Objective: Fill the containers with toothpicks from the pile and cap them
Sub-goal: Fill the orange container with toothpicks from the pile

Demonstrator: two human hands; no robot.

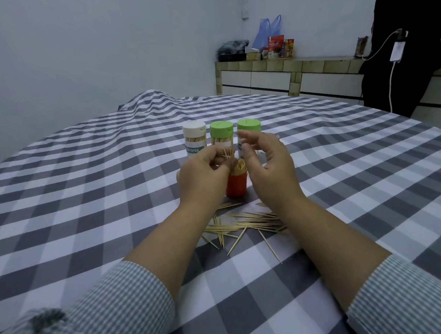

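Nearest, the toothpick pile [246, 224] lies loose on the checked worktop [87, 200]. Beyond it stands the orange container [236, 189] — uncapped, toothpicks upright inside. Left hand [204, 175] pinches a few toothpicks just above its mouth; right hand [268, 169] hovers beside, fingers loosely curled, holding nothing. Farthest — three capped jars [221, 138] in a row.

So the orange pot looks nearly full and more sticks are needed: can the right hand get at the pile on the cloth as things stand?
Probably yes. The right hand hovers open beside the orange pot, and the pile lies loose on the cloth just under its wrist, with nothing covering it. It need only draw back and down.
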